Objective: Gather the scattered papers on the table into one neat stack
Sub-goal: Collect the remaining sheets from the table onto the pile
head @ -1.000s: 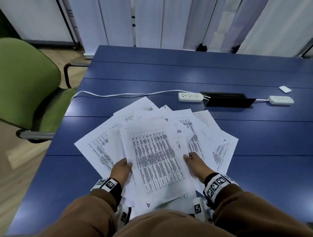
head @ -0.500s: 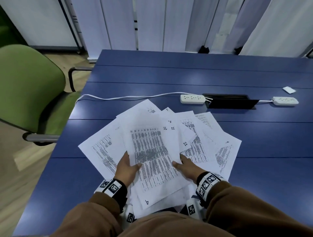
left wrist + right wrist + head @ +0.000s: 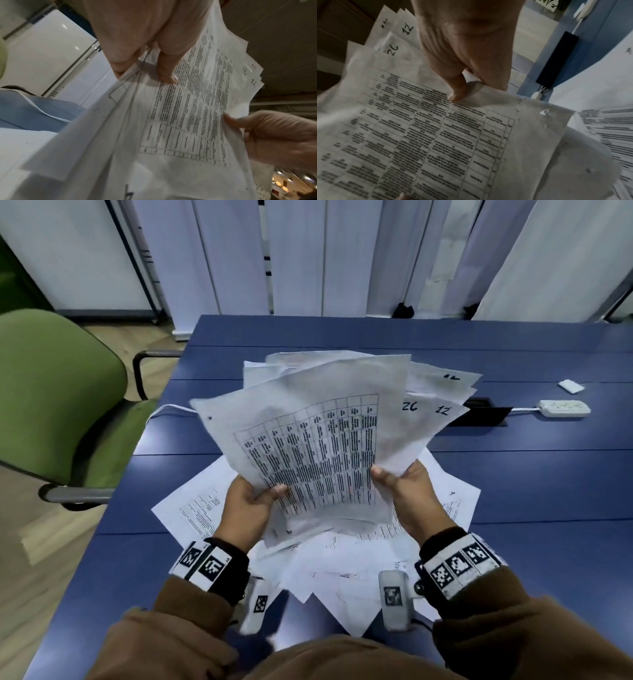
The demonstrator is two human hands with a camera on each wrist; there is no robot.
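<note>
Blue table (image 3: pixel 513 491) under me: my left hand (image 3: pixel 245 510) and right hand (image 3: pixel 409 498) each grip, thumbs on top, a fanned bundle of papers (image 3: pixel 318 446) raised above loose sheets (image 3: pixel 191 508) lying at six o'clock.

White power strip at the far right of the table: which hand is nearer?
Right. The right hand grips the fanned papers on the side toward the power strip; the left hand grips their opposite side, farther off. Neither touches it.
</note>
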